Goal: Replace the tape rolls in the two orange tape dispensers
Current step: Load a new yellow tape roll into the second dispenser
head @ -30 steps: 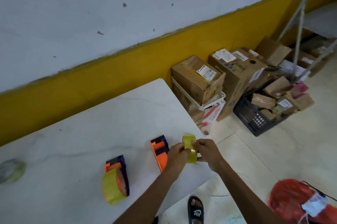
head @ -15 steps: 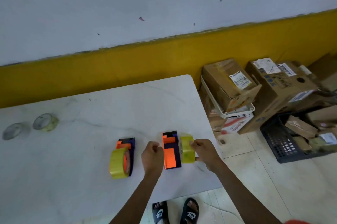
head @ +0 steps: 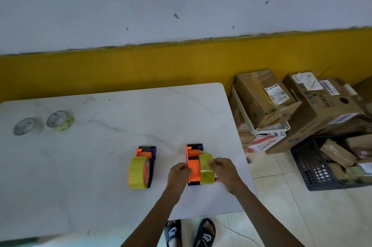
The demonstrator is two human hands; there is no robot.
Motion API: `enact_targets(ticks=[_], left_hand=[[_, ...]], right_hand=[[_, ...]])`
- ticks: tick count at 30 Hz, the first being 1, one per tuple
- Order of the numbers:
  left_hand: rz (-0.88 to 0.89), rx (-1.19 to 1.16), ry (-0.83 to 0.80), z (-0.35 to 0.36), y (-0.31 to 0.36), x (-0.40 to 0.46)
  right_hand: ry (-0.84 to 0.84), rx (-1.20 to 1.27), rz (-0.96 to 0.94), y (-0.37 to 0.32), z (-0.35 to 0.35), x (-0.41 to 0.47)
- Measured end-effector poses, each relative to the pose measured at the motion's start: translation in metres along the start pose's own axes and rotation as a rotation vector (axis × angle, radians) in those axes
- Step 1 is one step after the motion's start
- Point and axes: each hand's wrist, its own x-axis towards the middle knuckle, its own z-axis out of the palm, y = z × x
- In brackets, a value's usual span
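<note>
From the head view, a white marble-patterned table [head: 100,166] stands against a wall with a yellow lower band. Near the table's front edge, toward its right side, lies an orange tape dispenser [head: 192,164] with a dark purple frame. The left hand [head: 178,174] rests against the dispenser's left flank, its fingers curled together onto the orange body. The right hand [head: 223,172] presses a yellow-green tape roll [head: 206,169] against the dispenser's right side, fingers closed around the roll's outer face and near edge. The roll stands on edge, touching the dispenser; whether it is fully seated on the hub cannot be told.

Just to the left, apart from both hands, a second orange dispenser [head: 148,158] lies on the tabletop with its own yellow-green roll [head: 137,172] mounted at the near end.

Near the table's far left corner sit two nearly spent rolls side by side: a greyish one [head: 27,126] and a pale yellow one [head: 60,121].

On the floor past the table's right edge are stacked cardboard boxes [head: 281,102] and a dark plastic crate [head: 322,166] filled with parcels. Two black sandals [head: 189,232] show beneath the front edge.
</note>
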Motion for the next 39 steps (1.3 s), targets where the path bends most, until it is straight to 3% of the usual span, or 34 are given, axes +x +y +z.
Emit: enact_targets(ticks=[12, 22, 34, 39], left_hand=[[-0.113, -0.054, 0.0, 0.0, 0.04, -0.001], [-0.09, -0.017, 0.014, 0.001, 0.035, 0.007], [0.236, 0.478, -0.054, -0.002, 0.012, 0.005], [0.266, 0.59, -0.037, -0.001, 0.013, 0.004]], right_hand=[[-0.026, 0.068, 0.017, -0.018, 0.02, -0.004], [-0.034, 0.085, -0.011, -0.018, 0.033, 0.0], [0.076, -0.089, -0.048, -0.013, 0.036, 0.002], [0.136, -0.463, -0.323, -0.035, 0.019, 0.02]])
